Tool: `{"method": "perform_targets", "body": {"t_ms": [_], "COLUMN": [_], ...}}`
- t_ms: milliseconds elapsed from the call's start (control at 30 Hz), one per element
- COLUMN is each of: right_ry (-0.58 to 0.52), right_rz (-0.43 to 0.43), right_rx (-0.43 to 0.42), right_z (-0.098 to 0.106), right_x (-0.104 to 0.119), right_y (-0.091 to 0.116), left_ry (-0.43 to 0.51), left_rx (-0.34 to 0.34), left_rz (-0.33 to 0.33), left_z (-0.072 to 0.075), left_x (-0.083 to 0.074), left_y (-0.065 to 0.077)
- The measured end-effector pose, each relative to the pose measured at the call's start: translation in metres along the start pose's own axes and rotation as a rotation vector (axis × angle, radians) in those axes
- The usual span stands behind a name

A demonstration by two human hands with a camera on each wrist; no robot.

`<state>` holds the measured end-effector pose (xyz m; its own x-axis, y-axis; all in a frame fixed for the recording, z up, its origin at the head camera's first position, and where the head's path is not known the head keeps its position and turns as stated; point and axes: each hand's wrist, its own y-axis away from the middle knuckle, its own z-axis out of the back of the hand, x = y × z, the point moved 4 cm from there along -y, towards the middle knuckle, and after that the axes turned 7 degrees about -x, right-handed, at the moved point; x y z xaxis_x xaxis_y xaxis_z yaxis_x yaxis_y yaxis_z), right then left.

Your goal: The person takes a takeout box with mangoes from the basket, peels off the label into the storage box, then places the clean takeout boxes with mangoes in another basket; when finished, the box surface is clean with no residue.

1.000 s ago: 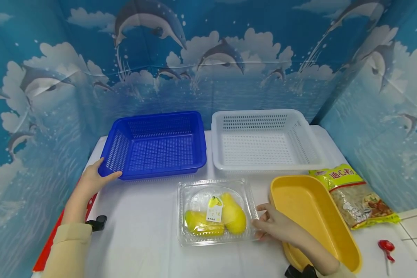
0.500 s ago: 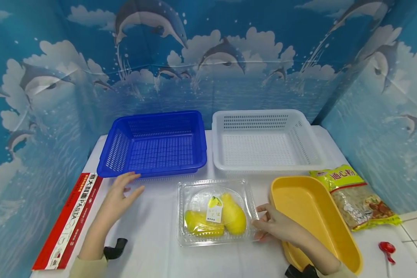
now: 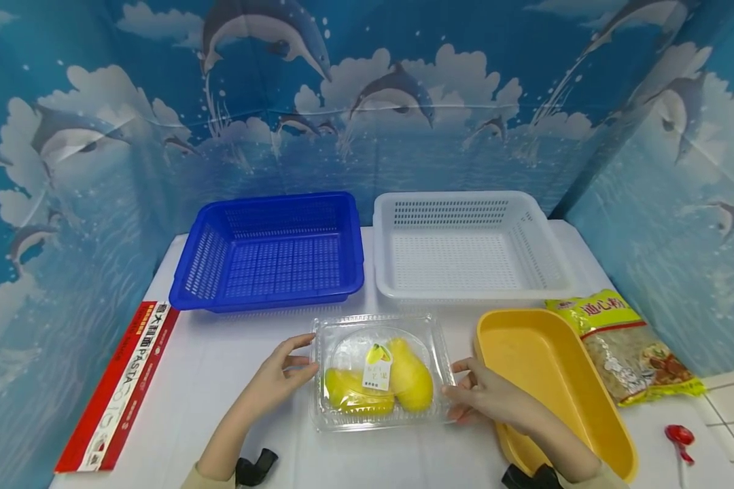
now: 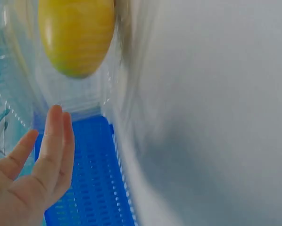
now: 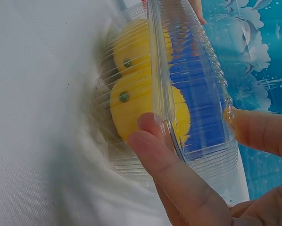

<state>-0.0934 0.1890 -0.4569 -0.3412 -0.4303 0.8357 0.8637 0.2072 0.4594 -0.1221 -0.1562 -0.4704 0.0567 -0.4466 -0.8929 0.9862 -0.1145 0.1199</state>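
Note:
A clear plastic clamshell box [image 3: 348, 424] with two yellow mangoes [image 3: 412, 380] inside sits on the white tablecloth, its lid closed and labelled. My right hand [image 3: 486, 394] grips the box's right side; in the right wrist view, the thumb [image 5: 261, 131] is against the lid and the fingers [image 5: 167, 165] lie along the rim. At the box's left edge is my left hand [image 3: 278, 372], fingers spread and relaxed. The left wrist view shows those fingers [image 4: 49, 146] just short of the box wall, with one mango [image 4: 77, 37] beyond.
Behind stand a blue basket [image 3: 220, 302] and a white basket [image 3: 465, 294]. Right of the box are a yellow tray [image 3: 544, 367], a bag of macaroni [image 3: 630, 353] and a red lollipop [image 3: 680, 435]. A red pasta box [image 3: 119, 387] lies at the left edge.
My left hand has come away from the blue basket's front left corner and moved right and nearer to the plastic box, uncovering the pasta box. The right hand has stayed in place.

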Motion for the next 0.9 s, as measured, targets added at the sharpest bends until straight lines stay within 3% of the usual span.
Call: {"method": "perform_targets", "body": {"t_ms": [367, 567, 700, 900], "right_ry": [-0.004, 0.004, 0.108, 0.392], "right_rz": [-0.012, -0.001, 0.015, 0.088], "right_rx": [0.005, 0.005, -0.005, -0.097], "right_z": [0.0, 0.001, 0.005, 0.016], "right_x": [-0.001, 0.001, 0.005, 0.029], "right_y": [-0.002, -0.001, 0.0, -0.004], "left_ry": [0.138, 0.129, 0.116, 0.067], "left_rx": [0.022, 0.014, 0.018, 0.021], "left_rz": [0.063, 0.075, 0.079, 0.068], "left_z": [-0.009, -0.01, -0.009, -0.007], "left_x": [0.005, 0.006, 0.005, 0.0], "left_y": [-0.003, -0.006, -0.007, -0.005]}}
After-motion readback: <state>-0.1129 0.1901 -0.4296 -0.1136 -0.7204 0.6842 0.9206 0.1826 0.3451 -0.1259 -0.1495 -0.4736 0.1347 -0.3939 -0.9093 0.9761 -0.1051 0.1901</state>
